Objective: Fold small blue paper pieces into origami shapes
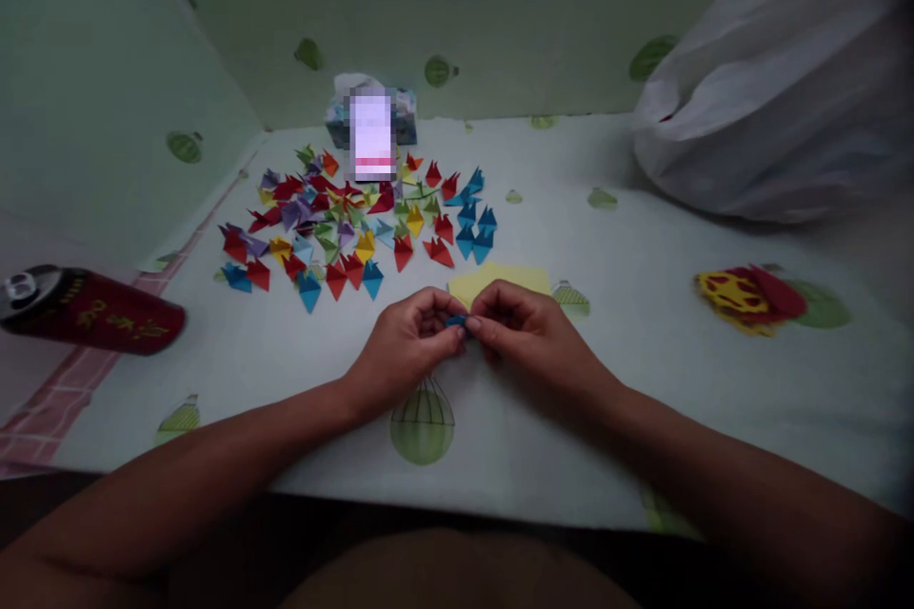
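A small folded piece of blue paper (457,320) is pinched between my two hands, mostly covered by the fingers. My left hand (418,335) grips it from the left, thumb along its lower side. From the right, my right hand (525,328) holds its other end between thumb and forefinger. Just behind my fingers lies a yellow paper sheet (500,282), partly hidden by the right hand. Beyond it, several folded paper cranes (349,271) in red, blue, yellow, green and purple are spread over the table.
A lit phone (372,135) leans against a tissue box (407,119) at the back. A red can (107,309) stands at the left. At the right are a white plastic bag (771,105) and a red and yellow item (749,297). The table's front edge (457,506) runs close below.
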The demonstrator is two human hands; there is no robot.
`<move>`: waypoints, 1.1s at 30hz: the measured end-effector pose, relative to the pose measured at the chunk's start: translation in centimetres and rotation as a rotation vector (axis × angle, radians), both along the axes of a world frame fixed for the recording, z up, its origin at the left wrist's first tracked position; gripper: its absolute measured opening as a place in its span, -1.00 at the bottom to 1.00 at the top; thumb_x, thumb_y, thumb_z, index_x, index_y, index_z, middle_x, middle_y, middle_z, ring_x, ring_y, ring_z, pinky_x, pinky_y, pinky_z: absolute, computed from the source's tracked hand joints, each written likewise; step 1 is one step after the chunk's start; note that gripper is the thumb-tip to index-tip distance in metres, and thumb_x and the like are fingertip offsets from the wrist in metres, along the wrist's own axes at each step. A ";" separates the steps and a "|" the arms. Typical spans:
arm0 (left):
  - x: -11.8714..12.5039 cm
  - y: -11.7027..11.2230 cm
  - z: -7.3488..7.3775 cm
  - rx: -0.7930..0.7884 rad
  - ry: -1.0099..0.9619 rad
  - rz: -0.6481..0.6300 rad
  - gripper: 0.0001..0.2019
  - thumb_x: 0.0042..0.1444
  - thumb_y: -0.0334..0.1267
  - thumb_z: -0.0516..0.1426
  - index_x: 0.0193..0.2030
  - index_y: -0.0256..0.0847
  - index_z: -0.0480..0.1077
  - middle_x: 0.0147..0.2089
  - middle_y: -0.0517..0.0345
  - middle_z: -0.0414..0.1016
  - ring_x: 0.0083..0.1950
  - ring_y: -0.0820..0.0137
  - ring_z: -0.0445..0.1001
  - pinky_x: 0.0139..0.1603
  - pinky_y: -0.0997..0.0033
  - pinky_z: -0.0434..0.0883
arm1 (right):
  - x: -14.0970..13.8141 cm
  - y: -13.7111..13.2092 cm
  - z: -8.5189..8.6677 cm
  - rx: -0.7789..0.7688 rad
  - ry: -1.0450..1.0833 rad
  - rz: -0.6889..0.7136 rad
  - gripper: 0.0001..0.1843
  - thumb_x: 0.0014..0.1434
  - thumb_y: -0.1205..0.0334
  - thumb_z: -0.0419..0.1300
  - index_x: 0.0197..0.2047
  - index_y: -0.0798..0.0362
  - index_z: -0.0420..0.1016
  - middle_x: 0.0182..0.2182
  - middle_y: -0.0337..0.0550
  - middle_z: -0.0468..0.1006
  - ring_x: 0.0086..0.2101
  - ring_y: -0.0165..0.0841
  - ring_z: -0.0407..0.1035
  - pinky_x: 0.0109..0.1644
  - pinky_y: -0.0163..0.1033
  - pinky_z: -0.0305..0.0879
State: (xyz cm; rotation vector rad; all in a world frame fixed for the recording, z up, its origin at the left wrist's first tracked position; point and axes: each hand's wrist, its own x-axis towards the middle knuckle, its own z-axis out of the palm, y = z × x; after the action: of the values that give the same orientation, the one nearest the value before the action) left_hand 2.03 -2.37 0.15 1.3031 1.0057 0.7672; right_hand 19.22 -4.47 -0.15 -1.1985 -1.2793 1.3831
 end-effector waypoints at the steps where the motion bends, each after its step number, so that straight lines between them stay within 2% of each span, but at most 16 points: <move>1: 0.0 0.0 0.0 -0.001 -0.021 0.000 -0.81 0.00 -0.36 0.27 -0.23 -0.25 0.39 -0.39 0.24 0.47 -0.38 0.51 0.48 -0.31 0.52 0.48 | 0.0 0.0 0.0 0.001 -0.017 0.009 -0.81 0.10 0.17 0.30 -0.43 0.02 0.37 -0.57 -0.33 0.39 -0.55 -0.45 0.25 -0.45 -0.28 0.14; 6: 0.1 0.0 0.0 0.012 -0.093 0.044 -0.80 0.01 -0.33 0.29 -0.28 -0.21 0.35 -0.38 0.25 0.48 -0.34 0.49 0.53 -0.26 0.49 0.52 | 0.0 -0.1 0.0 -0.030 0.000 -0.032 -0.74 0.11 0.09 0.31 -0.45 0.02 0.35 -0.62 -0.30 0.44 -0.54 -0.41 0.31 -0.40 -0.25 0.21; 12: -0.1 -0.2 -0.5 0.180 0.065 0.076 -0.84 0.06 -0.25 0.31 -0.27 -0.22 0.46 -0.34 0.16 0.57 -0.32 0.43 0.56 -0.25 0.47 0.51 | -0.2 -0.5 0.0 -0.028 0.030 -0.111 -0.69 0.10 0.03 0.35 -0.43 0.01 0.35 -0.63 -0.31 0.45 -0.54 -0.40 0.31 -0.37 -0.24 0.23; 17: 0.0 -0.5 -0.6 0.260 0.170 0.116 -0.87 0.09 -0.24 0.29 -0.31 -0.22 0.46 -0.34 0.14 0.58 -0.31 0.41 0.58 -0.26 0.46 0.49 | -0.4 -0.7 0.0 -0.004 0.032 -0.145 -0.74 0.14 0.09 0.32 -0.42 0.02 0.37 -0.61 -0.30 0.46 -0.52 -0.41 0.34 -0.35 -0.24 0.25; 27: 0.5 -0.3 0.1 0.061 0.057 0.132 -0.85 0.01 -0.26 0.30 -0.41 -0.25 0.42 -0.45 0.19 0.54 -0.40 0.45 0.53 -0.36 0.50 0.43 | -0.6 -0.6 -0.3 0.007 0.020 -0.142 -0.71 0.14 0.05 0.31 -0.43 0.01 0.34 -0.59 -0.29 0.46 -0.51 -0.39 0.35 -0.35 -0.22 0.28; 33: 0.6 -0.2 0.2 -0.021 0.003 0.143 -0.84 -0.02 -0.29 0.31 -0.42 -0.26 0.41 -0.46 0.20 0.54 -0.41 0.46 0.54 -0.36 0.50 0.43 | -0.6 -0.6 -0.3 -0.002 0.014 -0.139 -0.76 0.15 0.12 0.29 -0.42 0.02 0.36 -0.58 -0.28 0.47 -0.50 -0.39 0.36 -0.33 -0.21 0.28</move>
State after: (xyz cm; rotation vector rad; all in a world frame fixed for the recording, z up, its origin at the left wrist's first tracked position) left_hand 2.61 -2.55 0.36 1.2242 1.1156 0.8605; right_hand 18.65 -5.10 -0.43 -1.2528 -1.1626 1.2893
